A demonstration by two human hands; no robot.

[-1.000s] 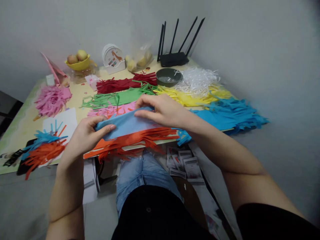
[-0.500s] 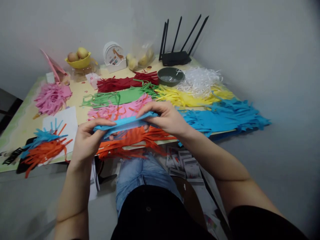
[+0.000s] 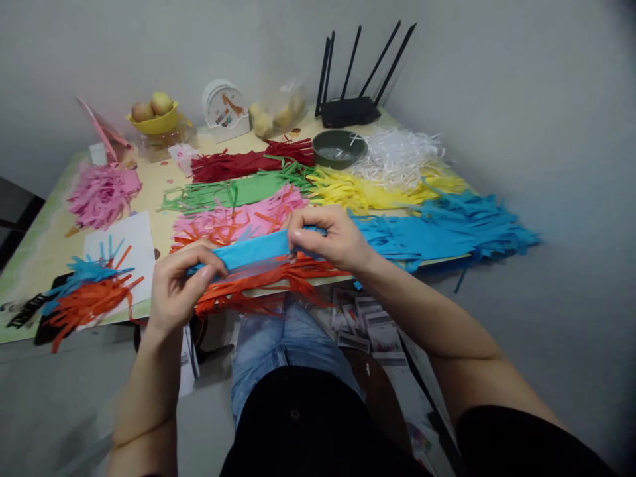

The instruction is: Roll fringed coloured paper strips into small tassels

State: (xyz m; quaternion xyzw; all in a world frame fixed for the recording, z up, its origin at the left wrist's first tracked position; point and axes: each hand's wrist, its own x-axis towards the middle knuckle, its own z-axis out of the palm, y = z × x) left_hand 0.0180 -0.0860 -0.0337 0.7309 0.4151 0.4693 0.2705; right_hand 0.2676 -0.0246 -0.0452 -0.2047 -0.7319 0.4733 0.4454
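A strip of blue tissue paper (image 3: 256, 248) is stretched between my two hands, above the front edge of the table. My left hand (image 3: 181, 278) pinches its left end between thumb and fingers. At the right end, my right hand (image 3: 328, 235) grips it with curled fingers. Orange fringed paper (image 3: 258, 281) lies just below the strip, and pink fringed paper (image 3: 248, 215) lies behind it. To the right of my right hand spreads a large blue fringed paper (image 3: 427, 232). My fingers hide both ends of the strip.
Green (image 3: 248, 191), dark red (image 3: 238, 165) and yellow fringed papers (image 3: 368, 192) lie farther back, near a dark bowl (image 3: 340, 156) and white paper strips (image 3: 402, 156). A black router (image 3: 350, 111) stands against the wall. Orange and blue tassels (image 3: 94, 295) lie at left.
The blue strip has turned so its broad face shows more. My fingers have curled over its ends, and my right hand has shifted slightly right.
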